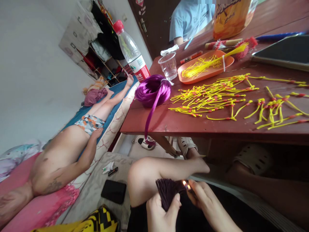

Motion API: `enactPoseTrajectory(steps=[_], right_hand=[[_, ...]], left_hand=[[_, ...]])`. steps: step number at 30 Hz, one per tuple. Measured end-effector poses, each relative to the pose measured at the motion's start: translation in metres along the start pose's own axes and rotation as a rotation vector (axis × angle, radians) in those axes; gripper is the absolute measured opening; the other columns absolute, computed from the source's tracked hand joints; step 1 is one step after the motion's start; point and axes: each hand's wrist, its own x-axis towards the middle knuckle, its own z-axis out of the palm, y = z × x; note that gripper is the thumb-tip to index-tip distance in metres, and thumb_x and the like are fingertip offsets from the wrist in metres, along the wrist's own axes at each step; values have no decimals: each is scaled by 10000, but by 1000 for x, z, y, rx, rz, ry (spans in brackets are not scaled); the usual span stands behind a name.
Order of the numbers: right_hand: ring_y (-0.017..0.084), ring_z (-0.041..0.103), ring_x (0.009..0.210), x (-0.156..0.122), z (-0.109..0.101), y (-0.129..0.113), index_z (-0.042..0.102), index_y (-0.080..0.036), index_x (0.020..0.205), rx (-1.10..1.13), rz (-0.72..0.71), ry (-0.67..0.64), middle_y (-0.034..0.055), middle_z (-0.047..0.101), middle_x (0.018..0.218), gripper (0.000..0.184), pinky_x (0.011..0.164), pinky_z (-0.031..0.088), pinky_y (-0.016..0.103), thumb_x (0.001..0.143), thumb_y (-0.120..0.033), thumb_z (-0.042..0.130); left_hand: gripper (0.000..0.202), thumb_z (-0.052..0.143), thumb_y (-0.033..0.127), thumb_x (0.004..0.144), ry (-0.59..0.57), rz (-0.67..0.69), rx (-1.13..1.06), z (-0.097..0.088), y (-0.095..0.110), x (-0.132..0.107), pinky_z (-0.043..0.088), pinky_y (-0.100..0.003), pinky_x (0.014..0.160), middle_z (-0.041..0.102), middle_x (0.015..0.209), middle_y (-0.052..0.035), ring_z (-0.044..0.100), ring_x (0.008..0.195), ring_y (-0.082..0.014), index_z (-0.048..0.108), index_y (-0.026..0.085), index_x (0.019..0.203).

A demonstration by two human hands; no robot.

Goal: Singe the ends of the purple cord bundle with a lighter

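My left hand point(162, 209) is closed around a bundle of dark cords point(167, 193), whose cut ends fan out above my fingers. In my right hand point(200, 195) is a lighter point(190, 190), mostly hidden by the fingers. Its small flame point(185, 185) burns close to the right side of the cord bundle. Both hands are above my lap, in front of the table. A coil of purple cord point(153, 91) sits at the table's near left corner, with one tail hanging over the edge. Short yellow cords with red knots point(212, 96) lie spread on the tabletop.
On the red-brown table point(173, 125) stand a plastic bottle point(134, 53), a clear cup point(168, 66) and an orange tray point(198, 79) of yellow strands. One person point(65, 151) lies on the bed at left; another person point(189, 21) is across the table. A black phone point(113, 191) rests beside me.
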Motion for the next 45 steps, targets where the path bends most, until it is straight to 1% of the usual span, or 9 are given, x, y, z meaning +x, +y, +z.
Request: enactPoseTrajectory(steps=[5, 10, 14, 18, 22, 27, 31, 38, 45], right_hand=[[135, 352, 489, 0, -1, 1, 380, -208, 515, 96, 62, 154, -31, 379, 509, 439, 464, 308, 237, 750, -576, 342], [124, 316, 449, 1, -4, -7, 410, -198, 504, 118, -102, 56, -50, 325, 457, 454, 461, 292, 233, 796, -527, 295], [139, 408, 517, -1, -3, -13, 533, -174, 635, 175, -184, 45, -34, 437, 528, 298, 498, 325, 229, 688, -467, 527], [129, 401, 465, -2, 3, -9, 574, -165, 667, 257, -170, 55, -43, 445, 470, 246, 466, 309, 228, 615, -401, 619], [99, 343, 388, -3, 10, -4, 575, -160, 647, 279, -143, 16, -73, 349, 413, 211, 406, 293, 217, 597, -356, 636], [92, 340, 385, -4, 12, -6, 614, -161, 620, 290, -130, 85, -79, 286, 432, 204, 383, 320, 213, 562, -349, 666], [85, 329, 364, -4, 11, -3, 627, -152, 603, 299, -144, 108, -72, 343, 388, 227, 366, 308, 212, 560, -369, 680], [143, 505, 387, -3, 12, -2, 620, -146, 606, 409, -118, 44, 5, 572, 425, 211, 402, 402, 241, 579, -344, 687], [138, 494, 419, 0, 4, -3, 633, -150, 638, 334, -159, 43, -20, 529, 439, 163, 423, 388, 233, 606, -304, 678]], left_hand=[[219, 656, 338, 582, -8, -165, -237, 1, 7, 2, 451, -241, 393, 613, 413, -44, 547, 362, -165, 612, 138, 505], [262, 729, 331, 513, -142, -446, -594, 0, 9, 5, 412, -186, 365, 625, 459, -47, 513, 339, -99, 608, 98, 510], [272, 752, 322, 493, -220, -557, -705, -2, 10, 5, 391, -154, 348, 612, 445, -35, 497, 322, -72, 609, 92, 478], [278, 772, 331, 457, -240, -586, -740, -3, 15, 6, 396, -147, 345, 595, 425, -16, 506, 326, -71, 640, 90, 499], [291, 783, 340, 431, -214, -606, -736, -3, 18, 6, 390, -145, 342, 574, 396, 4, 512, 314, -72, 638, 94, 488], [295, 783, 339, 428, -203, -593, -717, -4, 18, 6, 387, -146, 341, 567, 386, 9, 505, 308, -70, 628, 93, 480], [292, 782, 337, 425, -209, -593, -725, -4, 20, 7, 396, -153, 345, 566, 391, 10, 508, 318, -74, 617, 99, 460], [301, 782, 352, 418, -194, -627, -734, -5, 23, 5, 403, -146, 355, 575, 411, 10, 511, 328, -67, 614, 103, 444], [277, 768, 340, 463, -209, -536, -703, -4, 16, 5, 407, -165, 360, 606, 432, -17, 521, 336, -84, 630, 100, 484]])
